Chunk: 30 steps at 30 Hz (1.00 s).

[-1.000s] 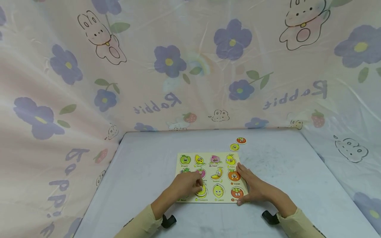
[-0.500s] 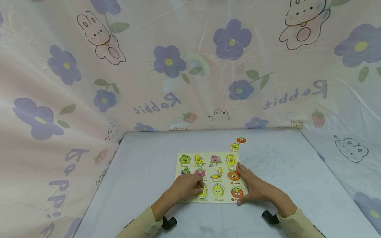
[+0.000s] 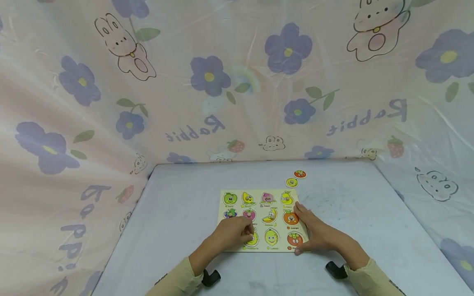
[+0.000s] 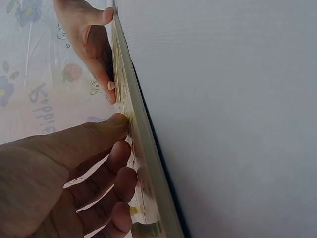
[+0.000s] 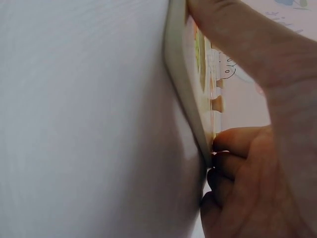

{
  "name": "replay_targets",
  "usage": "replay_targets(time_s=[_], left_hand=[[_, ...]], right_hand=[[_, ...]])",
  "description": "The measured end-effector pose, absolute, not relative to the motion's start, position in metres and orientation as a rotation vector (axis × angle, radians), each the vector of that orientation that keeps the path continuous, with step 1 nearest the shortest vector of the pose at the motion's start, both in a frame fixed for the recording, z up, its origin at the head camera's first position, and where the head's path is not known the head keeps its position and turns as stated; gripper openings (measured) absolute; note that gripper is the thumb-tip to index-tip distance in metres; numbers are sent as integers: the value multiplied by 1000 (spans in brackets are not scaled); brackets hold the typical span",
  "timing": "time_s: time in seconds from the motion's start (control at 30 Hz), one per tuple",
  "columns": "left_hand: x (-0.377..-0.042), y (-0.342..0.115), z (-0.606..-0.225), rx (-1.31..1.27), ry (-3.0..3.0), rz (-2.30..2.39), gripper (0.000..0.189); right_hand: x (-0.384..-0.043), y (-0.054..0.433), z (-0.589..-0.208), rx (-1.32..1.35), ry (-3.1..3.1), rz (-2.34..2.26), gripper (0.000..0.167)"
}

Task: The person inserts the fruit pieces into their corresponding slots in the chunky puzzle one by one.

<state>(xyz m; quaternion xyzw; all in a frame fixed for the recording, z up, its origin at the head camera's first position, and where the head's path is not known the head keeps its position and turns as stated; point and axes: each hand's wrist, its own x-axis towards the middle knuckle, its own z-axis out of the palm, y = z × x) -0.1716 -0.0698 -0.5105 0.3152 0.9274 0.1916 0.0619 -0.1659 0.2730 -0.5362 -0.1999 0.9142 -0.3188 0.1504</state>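
Observation:
A cream fruit puzzle board (image 3: 261, 228) lies on the table, its printed fruits set in rows. My left hand (image 3: 232, 231) is over the lower left part, thumb and forefinger pinching at the yellow pineapple piece (image 3: 252, 239); the fingers hide its upper part. In the left wrist view the thumb (image 4: 99, 134) comes down close to the board face, other fingers curled beside it. My right hand (image 3: 318, 234) holds the board's right side, thumb at the near corner, fingers along the edge. The right wrist view shows those fingertips (image 5: 218, 161) curled at the edge.
Just behind the board lie two loose pieces, a yellow round one (image 3: 291, 182) and an orange-red one (image 3: 300, 174). Wooden knobs (image 5: 217, 103) stick up from the board. A patterned curtain (image 3: 237, 102) encloses the white table (image 3: 177, 197) at the back and sides.
The left hand has shifted slightly down and right at the pineapple piece, which now sits straighter in its place; more of the grape piece shows. The right hand stays put.

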Motion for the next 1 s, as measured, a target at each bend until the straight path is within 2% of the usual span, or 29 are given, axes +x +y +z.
replay_targets(time_s=[0.37,1.0], left_hand=[[-170,-71,-514,929,2848,485,19],[-168,-70,-516,891,2801,595,11]], right_hand=[[-165,274,-536,-589,2636,-915,144],[-165,273,-532,-584,2631,-911,144]])
